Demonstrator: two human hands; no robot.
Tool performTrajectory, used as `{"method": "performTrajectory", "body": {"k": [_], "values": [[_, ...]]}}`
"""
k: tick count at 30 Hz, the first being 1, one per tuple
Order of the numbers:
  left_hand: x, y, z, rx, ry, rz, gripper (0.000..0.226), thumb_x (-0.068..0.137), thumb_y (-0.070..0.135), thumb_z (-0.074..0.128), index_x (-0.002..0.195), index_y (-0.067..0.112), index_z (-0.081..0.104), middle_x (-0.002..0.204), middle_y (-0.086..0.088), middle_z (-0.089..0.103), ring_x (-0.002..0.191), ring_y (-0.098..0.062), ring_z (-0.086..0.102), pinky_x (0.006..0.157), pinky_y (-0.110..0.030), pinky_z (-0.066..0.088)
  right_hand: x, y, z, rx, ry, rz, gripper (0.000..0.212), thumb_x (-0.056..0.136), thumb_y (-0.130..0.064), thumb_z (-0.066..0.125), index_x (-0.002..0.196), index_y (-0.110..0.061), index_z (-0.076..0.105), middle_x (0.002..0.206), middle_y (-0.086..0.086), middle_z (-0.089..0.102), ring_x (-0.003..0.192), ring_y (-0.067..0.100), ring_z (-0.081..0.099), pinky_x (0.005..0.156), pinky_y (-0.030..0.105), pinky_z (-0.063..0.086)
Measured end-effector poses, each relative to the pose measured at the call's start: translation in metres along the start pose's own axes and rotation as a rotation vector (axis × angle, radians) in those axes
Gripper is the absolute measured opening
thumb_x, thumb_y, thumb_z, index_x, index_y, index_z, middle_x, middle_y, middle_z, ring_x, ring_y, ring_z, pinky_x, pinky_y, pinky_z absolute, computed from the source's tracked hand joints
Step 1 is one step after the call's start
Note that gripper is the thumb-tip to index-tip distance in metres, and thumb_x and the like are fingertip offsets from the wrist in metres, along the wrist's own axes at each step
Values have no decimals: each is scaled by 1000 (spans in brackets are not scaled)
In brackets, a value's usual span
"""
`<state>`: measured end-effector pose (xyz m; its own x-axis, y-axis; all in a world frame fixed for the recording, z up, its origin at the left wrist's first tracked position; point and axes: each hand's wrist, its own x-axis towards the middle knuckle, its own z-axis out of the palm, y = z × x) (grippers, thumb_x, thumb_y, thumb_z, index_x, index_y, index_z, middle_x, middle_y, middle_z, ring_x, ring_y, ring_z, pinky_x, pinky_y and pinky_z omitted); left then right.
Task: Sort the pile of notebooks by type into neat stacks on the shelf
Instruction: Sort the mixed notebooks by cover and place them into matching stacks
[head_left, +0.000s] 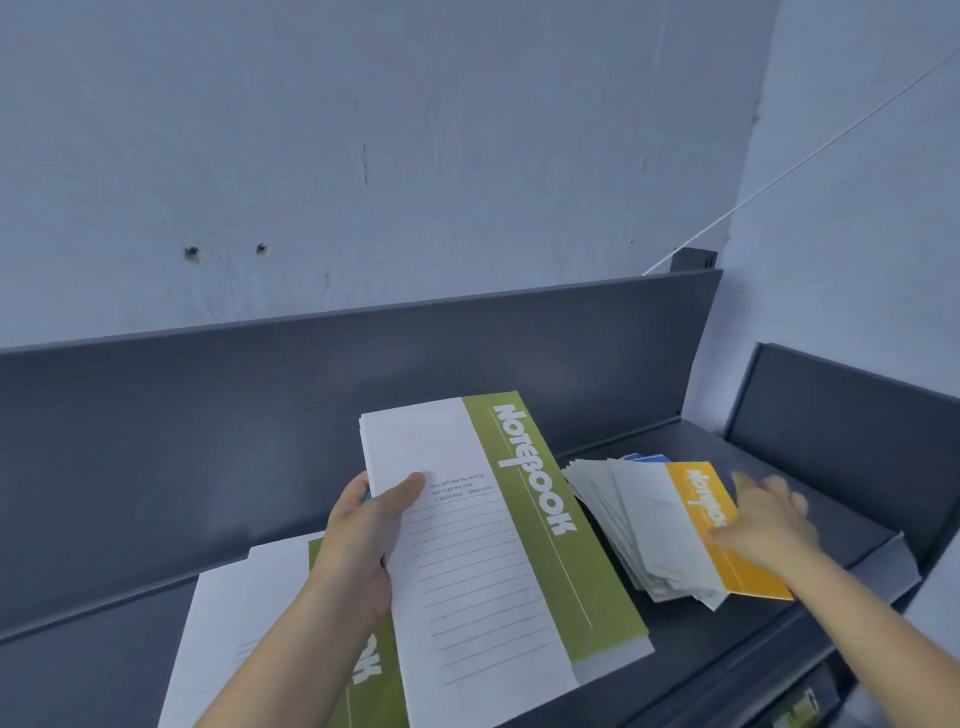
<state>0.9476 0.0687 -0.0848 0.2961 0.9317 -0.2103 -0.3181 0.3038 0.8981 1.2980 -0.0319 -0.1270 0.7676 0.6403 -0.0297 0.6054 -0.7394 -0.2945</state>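
Observation:
My left hand (363, 535) grips a small bundle of green-and-white notebooks (498, 561) by the left edge, thumb on the top cover, holding it above the dark grey shelf (691, 644). Under my left forearm lies a stack of green-and-white notebooks (249, 618) flat on the shelf. To the right sits a loose, fanned pile of notebooks (634, 525) topped by an orange-and-white notebook (696, 514), with blue covers peeking out behind. My right hand (769, 519), blurred, rests on the orange notebook's right side with fingers spread.
The shelf has a raised dark back panel (363, 374) against a pale wall, and a side panel (841, 415) at the right. A thin white cable (810, 161) runs up the right wall. A lower shelf edge (800, 701) shows at bottom right.

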Motion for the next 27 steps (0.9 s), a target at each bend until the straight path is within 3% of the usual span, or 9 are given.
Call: {"method": "performTrajectory", "body": {"k": [2, 4, 7, 11, 14, 17, 20, 25, 27], "values": [[0, 1, -1, -13, -1, 6, 33, 87, 11, 67, 119, 11, 58, 108, -14, 72, 94, -37, 69, 63, -44, 58, -16, -27, -4, 258, 26, -141, 72, 83, -41, 67, 142, -15, 37, 139, 8, 44, 128, 29, 41, 94, 36, 42], [0, 1, -3, -17, 23, 15, 35, 86, 11, 68, 119, 11, 59, 109, -14, 72, 95, -38, 69, 67, -47, 58, -47, -64, -10, 680, -227, -255, 62, 84, -47, 63, 137, -20, 44, 131, -3, 53, 121, 18, 51, 94, 33, 44], [-2, 1, -8, -31, 74, 26, 39, 84, 11, 71, 121, 11, 59, 110, -15, 71, 98, -39, 68, 71, -51, 58, -87, -111, -4, 793, -614, -394, 64, 71, -62, 67, 125, -30, 53, 120, -14, 65, 112, 11, 61, 99, 41, 47], [-12, 11, -25, -82, 122, 56, 34, 89, 16, 65, 122, 10, 57, 112, -15, 70, 100, -38, 68, 68, -48, 59, -107, -144, 5, 930, -583, -429, 34, 79, -18, 75, 110, -21, 63, 100, -8, 74, 92, 14, 71, 87, 39, 55], [-25, 21, -43, -105, 95, 66, 31, 98, 30, 51, 120, 10, 60, 108, -10, 73, 92, -29, 72, 62, -37, 59, -116, -160, 4, 1016, -601, -441, 25, 82, -5, 70, 104, -16, 66, 94, -6, 75, 86, 14, 72, 76, 33, 56], [-39, 25, -65, -85, 71, 89, 35, 101, 33, 44, 120, 9, 61, 109, -9, 72, 70, -20, 73, 47, -26, 53, -123, -175, 9, 1035, -616, -469, 25, 83, -2, 68, 104, -15, 66, 94, -4, 76, 84, 16, 73, 71, 32, 55], [-51, 27, -90, -57, 121, 137, 31, 101, 27, 43, 116, 10, 65, 109, -11, 71, 77, -21, 71, 55, -29, 55, -132, -190, 14, 1073, -636, -460, 26, 84, -3, 67, 107, -14, 65, 96, 0, 75, 86, 21, 72, 75, 37, 56], [-69, 34, -127, -85, 230, 147, 47, 98, 13, 50, 60, 26, 75, 71, -3, 72, 68, -20, 65, 68, -35, 52, -142, -202, 22, 1169, -755, -361, 20, 86, -8, 63, 105, -11, 69, 97, 11, 75, 90, 34, 69, 77, 39, 53], [-76, 37, -141, -117, 307, 146, 27, 96, 12, 54, 80, 26, 71, 79, -5, 74, 71, -22, 68, 66, -37, 54, -143, -203, 25, 1195, -783, -324, 24, 85, -10, 62, 108, -10, 70, 100, 14, 74, 89, 33, 68, 76, 37, 52]]}}
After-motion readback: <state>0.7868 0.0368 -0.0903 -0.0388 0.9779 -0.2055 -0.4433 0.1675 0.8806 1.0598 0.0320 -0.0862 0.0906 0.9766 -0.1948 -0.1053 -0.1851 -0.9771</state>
